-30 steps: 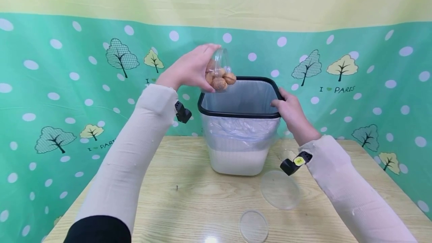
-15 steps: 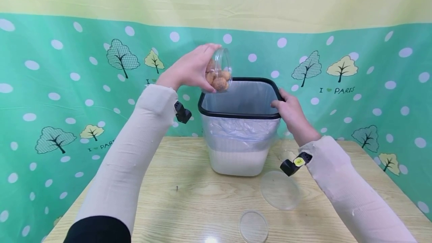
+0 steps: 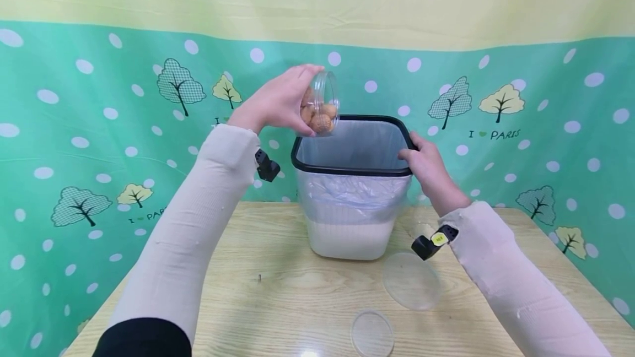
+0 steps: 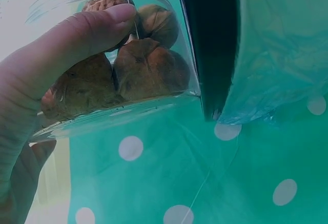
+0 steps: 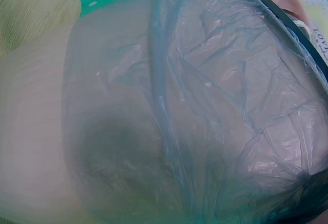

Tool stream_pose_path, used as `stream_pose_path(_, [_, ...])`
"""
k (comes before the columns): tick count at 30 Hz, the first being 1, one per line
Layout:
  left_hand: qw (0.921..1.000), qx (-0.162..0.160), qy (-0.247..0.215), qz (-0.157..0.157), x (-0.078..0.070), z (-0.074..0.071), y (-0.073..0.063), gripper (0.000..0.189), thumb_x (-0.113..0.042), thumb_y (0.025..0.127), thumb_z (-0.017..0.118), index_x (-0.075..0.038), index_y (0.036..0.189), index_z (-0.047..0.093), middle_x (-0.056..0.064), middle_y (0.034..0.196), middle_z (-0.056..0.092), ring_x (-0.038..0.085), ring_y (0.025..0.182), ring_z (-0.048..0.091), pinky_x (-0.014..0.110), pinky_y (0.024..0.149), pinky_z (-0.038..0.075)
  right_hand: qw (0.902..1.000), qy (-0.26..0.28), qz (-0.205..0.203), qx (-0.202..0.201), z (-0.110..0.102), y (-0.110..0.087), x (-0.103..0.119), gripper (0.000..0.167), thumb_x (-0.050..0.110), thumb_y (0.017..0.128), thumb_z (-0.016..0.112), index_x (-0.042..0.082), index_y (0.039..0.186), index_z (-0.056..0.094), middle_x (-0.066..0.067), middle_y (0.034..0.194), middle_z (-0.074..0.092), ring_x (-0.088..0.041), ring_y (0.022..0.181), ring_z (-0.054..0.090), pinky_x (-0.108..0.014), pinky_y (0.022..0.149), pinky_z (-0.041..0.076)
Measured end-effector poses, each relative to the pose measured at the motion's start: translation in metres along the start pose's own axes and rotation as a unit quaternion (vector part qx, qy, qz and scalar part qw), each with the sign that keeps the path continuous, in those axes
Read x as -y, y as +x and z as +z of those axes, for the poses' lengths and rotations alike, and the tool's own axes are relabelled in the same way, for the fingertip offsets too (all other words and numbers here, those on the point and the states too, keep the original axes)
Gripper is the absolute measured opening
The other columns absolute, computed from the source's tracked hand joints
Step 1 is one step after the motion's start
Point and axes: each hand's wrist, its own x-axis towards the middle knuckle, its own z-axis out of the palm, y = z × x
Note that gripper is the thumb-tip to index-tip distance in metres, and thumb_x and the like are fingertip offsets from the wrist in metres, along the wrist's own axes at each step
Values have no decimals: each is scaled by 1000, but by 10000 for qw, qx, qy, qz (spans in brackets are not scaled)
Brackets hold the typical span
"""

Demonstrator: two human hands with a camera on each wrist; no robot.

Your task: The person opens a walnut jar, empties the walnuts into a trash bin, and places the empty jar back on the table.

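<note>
My left hand (image 3: pixel 280 101) grips a clear plastic jar (image 3: pixel 326 82) tipped on its side, its mouth facing right above the left rim of a trash can (image 3: pixel 349 238). Several walnuts (image 3: pixel 321 123) lie inside, close to the mouth. In the left wrist view the thumb presses along the jar's wall, with walnuts (image 4: pixel 148 70) behind the plastic and the can's black rim (image 4: pixel 210 44) beside the mouth. A bluish bag (image 3: pixel 354 194) lines the white can and folds over its outside. My right hand (image 3: pixel 432 167) holds the can's right rim, thumb on the inner side.
A larger clear round lid (image 3: pixel 412 281) lies right of the can's base, and a smaller one (image 3: pixel 372 333) nearer the front of the wooden table (image 3: pixel 292 302). A clear object (image 3: pixel 421 216) stands partly hidden behind the right wrist. A green patterned curtain (image 3: pixel 124 158) hangs behind.
A walnut that stuck out of the jar's mouth one second ago no longer shows there. Both hands stay nearly where they were, the jar still tipped.
</note>
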Motion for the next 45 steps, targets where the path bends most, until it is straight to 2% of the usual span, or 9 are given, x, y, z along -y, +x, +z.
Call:
stream_pose_path(22, [9992, -80, 396, 60, 2, 2, -3, 119, -43, 60, 87, -8, 149, 16, 11, 152, 24, 26, 140, 21, 43, 112, 26, 10000, -89, -11, 11, 3, 0, -1, 67, 7, 91, 40, 8, 150, 7, -8, 157, 5, -24, 143, 6, -41, 111, 25])
stream_pose_path(29, [9988, -238, 214, 370, -5, 2, -1, 117, -41, 59, 87, -8, 148, 19, 10, 150, 28, 25, 138, 25, 43, 109, 31, 10000, -19, 1, -31, 1, -1, -1, 67, 7, 91, 40, 9, 150, 6, -8, 157, 5, -23, 142, 8, -41, 111, 26])
stream_pose_path(37, [9988, -163, 347, 293, -4, 0, 0, 116, -40, 60, 87, -7, 148, 19, 11, 153, 24, 26, 141, 21, 41, 113, 23, 9999, -111, 28, -40, -1, -1, 0, 67, 8, 92, 40, 9, 150, 7, -8, 157, 5, -23, 143, 7, -41, 112, 24])
stream_pose_path(45, [9987, -166, 406, 266, -3, 1, 0, 116, -41, 60, 87, -8, 148, 19, 11, 152, 25, 25, 140, 22, 41, 113, 24, 10000, -65, -7, -69, 0, 1, 0, 67, 7, 90, 41, 7, 149, 8, -8, 157, 7, -22, 142, 8, -40, 111, 25])
